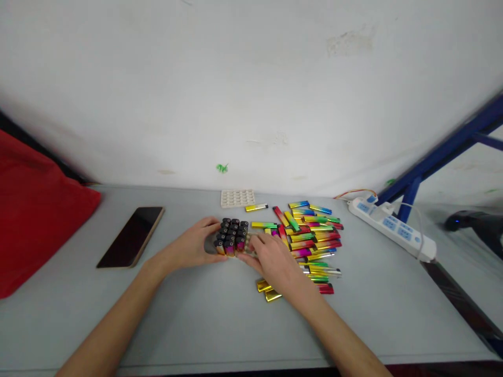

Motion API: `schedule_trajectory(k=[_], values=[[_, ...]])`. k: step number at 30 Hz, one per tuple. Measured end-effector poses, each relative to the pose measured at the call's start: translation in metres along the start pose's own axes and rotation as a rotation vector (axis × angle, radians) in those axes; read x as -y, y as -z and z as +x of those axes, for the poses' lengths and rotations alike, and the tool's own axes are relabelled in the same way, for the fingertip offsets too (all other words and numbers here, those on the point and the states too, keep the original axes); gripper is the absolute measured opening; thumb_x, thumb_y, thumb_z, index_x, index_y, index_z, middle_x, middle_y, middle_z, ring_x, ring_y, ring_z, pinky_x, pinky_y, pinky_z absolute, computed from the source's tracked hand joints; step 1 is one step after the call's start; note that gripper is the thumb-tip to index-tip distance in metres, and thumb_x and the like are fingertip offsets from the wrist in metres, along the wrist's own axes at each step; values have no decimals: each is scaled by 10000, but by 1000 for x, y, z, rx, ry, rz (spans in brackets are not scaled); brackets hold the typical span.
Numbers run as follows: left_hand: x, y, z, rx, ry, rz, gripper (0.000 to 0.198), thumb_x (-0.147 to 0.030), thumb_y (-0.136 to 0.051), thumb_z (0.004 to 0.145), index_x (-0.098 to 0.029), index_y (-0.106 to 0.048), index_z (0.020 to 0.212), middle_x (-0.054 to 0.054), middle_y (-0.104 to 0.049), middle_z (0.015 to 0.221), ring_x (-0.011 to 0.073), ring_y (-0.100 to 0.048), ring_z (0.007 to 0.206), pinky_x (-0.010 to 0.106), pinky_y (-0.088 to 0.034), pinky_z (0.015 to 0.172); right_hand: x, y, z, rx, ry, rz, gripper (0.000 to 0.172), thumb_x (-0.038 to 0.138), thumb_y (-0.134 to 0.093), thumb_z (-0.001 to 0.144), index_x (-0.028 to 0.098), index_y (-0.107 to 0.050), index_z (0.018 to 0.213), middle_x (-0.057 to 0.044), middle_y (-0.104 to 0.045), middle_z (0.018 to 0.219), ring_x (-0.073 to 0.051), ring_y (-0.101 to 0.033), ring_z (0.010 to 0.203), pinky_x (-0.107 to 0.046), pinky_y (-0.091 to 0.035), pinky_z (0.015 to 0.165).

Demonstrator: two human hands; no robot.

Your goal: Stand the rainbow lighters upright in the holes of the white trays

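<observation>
A holder of upright lighters (232,234) with black tops stands on the table in several rows. My left hand (195,242) is wrapped around its left side, with thumb and fingers at the front and back. At its right end, my right hand (271,256) has curled fingers over a pale section with holes (247,242); what these fingers hold, if anything, is hidden. To the right lies a loose heap of shiny, multicoloured lighters (310,238), partly covered by my right hand and forearm. A yellow lighter (256,207) lies apart behind the holder.
A pale tray with holes (238,198) rests near the wall. On the left are a dark phone (131,236) and a red cloth-like object (35,214). A white power strip (393,229) with cables sits at the right, beside a blue metal frame (440,152).
</observation>
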State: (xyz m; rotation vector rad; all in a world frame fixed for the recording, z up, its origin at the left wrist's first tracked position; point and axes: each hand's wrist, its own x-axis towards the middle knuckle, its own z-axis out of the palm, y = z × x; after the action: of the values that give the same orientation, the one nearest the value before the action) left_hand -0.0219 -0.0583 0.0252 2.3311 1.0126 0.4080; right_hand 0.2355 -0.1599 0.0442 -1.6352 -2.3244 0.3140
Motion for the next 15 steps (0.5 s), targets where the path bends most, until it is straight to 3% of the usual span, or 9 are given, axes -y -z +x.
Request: schedule_trajectory(k=[5,9,15], values=[[1,-1,0,-11,13,23,632,-592,-912,764,-214,-772,1250,143,-732,1344,416,-718,1260,554,-593,1173,-46,29,-54,-138,-10,226,176,336,-626,1171,236,-752,1101,-87,-789,1086,-255,-774,994,-381,-630,894],[0,-1,1,-18,25,22,607,-602,-914,739,-213,-787,1187,138,-739,1316,418,-727,1231,538,-624,1129,-92,49,-114,-297,-96,238,179,345,-647,1135,284,-810,1173,-114,-816,1212,-305,-794,1146,-462,-671,1016],[1,0,0,-23,3,43,616,-591,-903,765,-218,-778,1238,99,-748,1316,387,-727,1230,517,-618,1141,-132,44,-169,-305,-168,211,229,411,-702,1099,318,-836,1258,-119,-822,1282,-324,-805,1192,-507,-698,1055]])
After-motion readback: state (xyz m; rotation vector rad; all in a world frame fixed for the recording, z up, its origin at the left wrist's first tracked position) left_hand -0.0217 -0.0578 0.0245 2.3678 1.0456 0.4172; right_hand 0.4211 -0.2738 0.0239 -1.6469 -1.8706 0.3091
